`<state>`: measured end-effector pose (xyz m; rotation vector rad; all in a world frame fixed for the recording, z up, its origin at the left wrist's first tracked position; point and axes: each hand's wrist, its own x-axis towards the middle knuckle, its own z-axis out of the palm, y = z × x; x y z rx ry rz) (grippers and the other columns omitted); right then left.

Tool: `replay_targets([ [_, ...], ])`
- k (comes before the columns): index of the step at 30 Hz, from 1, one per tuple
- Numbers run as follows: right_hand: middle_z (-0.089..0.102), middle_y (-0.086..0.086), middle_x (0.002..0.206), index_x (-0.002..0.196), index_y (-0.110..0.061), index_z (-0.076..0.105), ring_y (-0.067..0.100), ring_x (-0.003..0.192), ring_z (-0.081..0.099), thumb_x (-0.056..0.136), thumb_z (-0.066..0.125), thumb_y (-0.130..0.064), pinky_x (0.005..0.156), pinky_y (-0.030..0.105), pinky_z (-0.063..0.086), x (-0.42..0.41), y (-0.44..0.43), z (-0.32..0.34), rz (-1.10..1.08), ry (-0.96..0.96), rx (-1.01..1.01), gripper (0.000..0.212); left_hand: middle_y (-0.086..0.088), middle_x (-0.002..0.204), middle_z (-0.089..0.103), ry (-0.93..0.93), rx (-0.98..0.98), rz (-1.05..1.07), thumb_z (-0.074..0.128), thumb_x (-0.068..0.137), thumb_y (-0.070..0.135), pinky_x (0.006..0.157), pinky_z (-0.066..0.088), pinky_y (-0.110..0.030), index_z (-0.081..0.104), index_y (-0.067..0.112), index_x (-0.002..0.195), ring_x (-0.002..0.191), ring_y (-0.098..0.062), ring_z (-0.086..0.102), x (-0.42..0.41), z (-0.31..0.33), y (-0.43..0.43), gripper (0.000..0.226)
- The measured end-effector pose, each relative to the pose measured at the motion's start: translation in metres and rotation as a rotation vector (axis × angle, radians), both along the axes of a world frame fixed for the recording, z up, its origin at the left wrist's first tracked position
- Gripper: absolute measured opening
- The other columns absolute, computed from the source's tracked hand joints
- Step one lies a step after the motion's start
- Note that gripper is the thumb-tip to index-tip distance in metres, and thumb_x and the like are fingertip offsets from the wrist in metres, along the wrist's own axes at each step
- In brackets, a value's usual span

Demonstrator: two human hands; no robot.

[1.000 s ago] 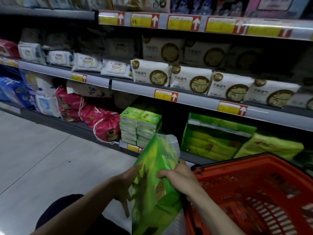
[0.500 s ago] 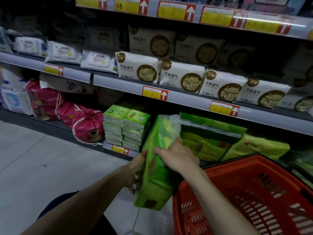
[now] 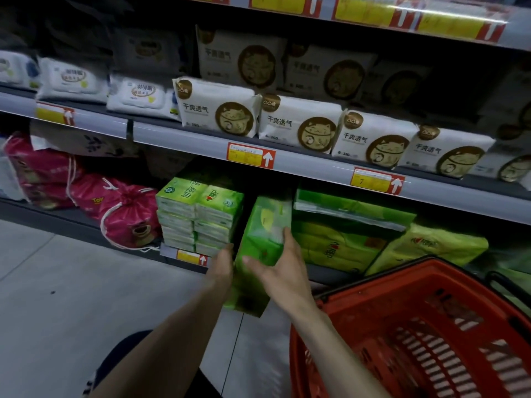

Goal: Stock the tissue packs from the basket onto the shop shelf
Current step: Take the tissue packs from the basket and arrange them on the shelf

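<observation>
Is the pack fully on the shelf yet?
No: the pack juts out past the shelf edge, held by left hand and right hand.

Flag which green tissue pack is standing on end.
The tall green pack held between the left hand and right hand. The small stacked packs to its left and large packs to its right lie flat.
</observation>
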<state>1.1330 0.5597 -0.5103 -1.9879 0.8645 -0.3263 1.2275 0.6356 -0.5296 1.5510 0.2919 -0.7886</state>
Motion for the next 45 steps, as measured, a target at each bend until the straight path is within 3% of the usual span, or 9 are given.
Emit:
replay_targets([
  [4,0.058,-0.002,0.150,0.164,-0.024,0.029,0.020,0.139,0.056,0.090,0.083,-0.035,0.113,0.043,0.051,0.002,-0.007,-0.027,-0.137,-0.035,0.031,0.093,-0.023,0.114,0.071,-0.087,0.054,-0.003,0.043,0.086,0.040,0.094,0.057,-0.056,0.073,0.006,0.110,0.096,-0.039,0.068,0.036,-0.087,-0.006,0.051],
  [12,0.063,0.005,0.096,0.089,-0.016,0.057,0.031,0.097,0.065,0.092,0.078,-0.049,0.077,0.038,0.053,0.002,-0.014,-0.029,-0.144,0.174,-0.026,0.040,-0.014,0.058,0.067,0.111,-0.029,-0.242,0.038,0.110,0.038,0.042,0.052,-0.025,0.062,0.004,0.088,0.063,-0.027,0.064,-0.009,-0.011,0.015,0.047],
  [17,0.058,0.019,0.142,0.146,0.001,0.044,0.038,0.133,0.057,0.089,0.074,-0.063,0.100,0.040,0.049,0.010,-0.020,-0.023,-0.019,0.377,-0.051,0.091,-0.011,0.102,0.069,0.062,-0.043,-0.115,0.041,0.106,0.044,0.080,0.057,-0.045,0.069,0.020,0.098,0.091,-0.027,0.065,0.002,-0.013,0.020,0.038],
  [21,0.064,0.017,0.134,0.134,-0.005,0.061,0.036,0.112,0.070,0.079,0.050,-0.093,0.094,0.046,0.061,0.025,-0.031,-0.026,0.101,0.515,0.069,0.104,-0.012,0.105,0.076,-0.044,-0.089,-0.053,0.052,0.096,0.053,0.083,0.060,-0.052,0.074,0.022,0.101,0.098,-0.034,0.072,0.012,-0.009,0.017,0.038],
  [25,0.073,0.013,0.099,0.121,-0.005,0.067,0.028,0.079,0.075,0.091,0.036,-0.088,0.069,0.038,0.065,0.029,-0.039,-0.032,0.144,0.582,0.090,0.095,-0.008,0.117,0.074,-0.131,-0.084,-0.035,0.052,0.087,0.057,0.087,0.059,-0.053,0.074,0.028,0.111,0.107,-0.031,0.070,0.020,-0.016,0.010,0.044],
  [29,0.073,0.006,0.115,0.126,-0.018,0.062,0.024,0.095,0.071,0.099,0.035,-0.077,0.078,0.035,0.059,0.036,-0.047,-0.048,0.241,0.531,0.356,0.071,-0.016,0.093,0.077,-0.186,-0.132,-0.054,0.049,0.096,0.020,0.066,0.063,-0.047,0.078,0.014,0.087,0.097,-0.035,0.072,0.011,-0.016,-0.002,0.032],
  [34,0.066,0.005,0.132,0.130,-0.019,0.065,0.026,0.122,0.062,0.103,0.058,-0.038,0.093,0.040,0.057,0.040,-0.063,-0.061,0.347,0.542,0.418,0.034,-0.017,0.092,0.075,-0.256,-0.130,-0.056,0.048,0.082,0.003,0.084,0.060,-0.063,0.076,0.001,0.098,0.094,-0.033,0.070,0.021,-0.032,-0.016,0.032],
  [38,0.063,0.000,0.110,0.122,-0.022,0.070,0.020,0.097,0.056,0.102,0.057,-0.030,0.081,0.035,0.046,0.047,-0.072,-0.056,0.463,0.465,0.307,0.026,-0.010,0.101,0.076,-0.295,-0.065,0.037,0.055,0.072,0.022,0.089,0.060,-0.059,0.073,0.016,0.115,0.105,-0.031,0.071,0.033,-0.046,-0.032,0.047],
  [45,0.055,-0.009,0.132,0.151,-0.025,0.051,0.012,0.122,0.051,0.104,0.056,-0.016,0.099,0.026,0.040,0.065,-0.088,-0.063,0.384,0.301,0.305,0.048,-0.006,0.102,0.073,-0.398,0.075,0.111,0.065,0.098,0.015,0.097,0.058,-0.048,0.068,0.009,0.128,0.101,-0.026,0.070,0.046,-0.045,-0.058,0.032],
])
